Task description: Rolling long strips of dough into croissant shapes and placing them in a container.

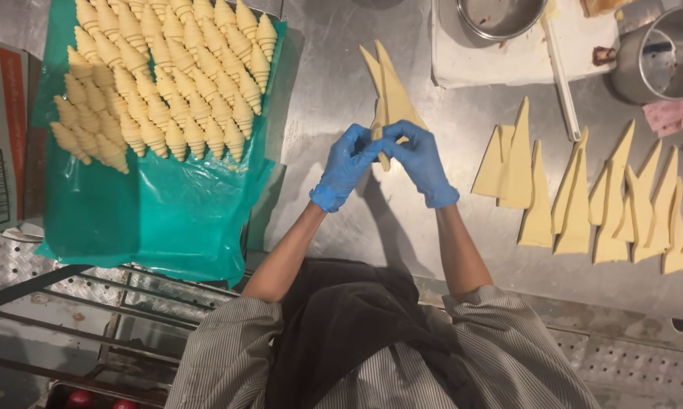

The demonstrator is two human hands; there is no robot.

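Both my hands wear blue gloves and meet over the steel worktop (402, 227). My left hand (346, 167) and my right hand (421, 160) pinch the wide end of a pale triangular dough piece (391, 87), whose pointed tip reaches away from me. To the left, rows of rolled raw croissants (163, 76) lie on a tray lined with green plastic sheet (160, 212). Cut dough triangles (606, 204) are spread on the worktop to the right of my right hand.
A metal bowl (500, 15) rests on a white cloth at the back, with a steel pot (663, 53) and a pink cloth (671, 113) at the far right. A cardboard box (1, 129) stands at the left edge. A wire rack (92, 303) sits below left.
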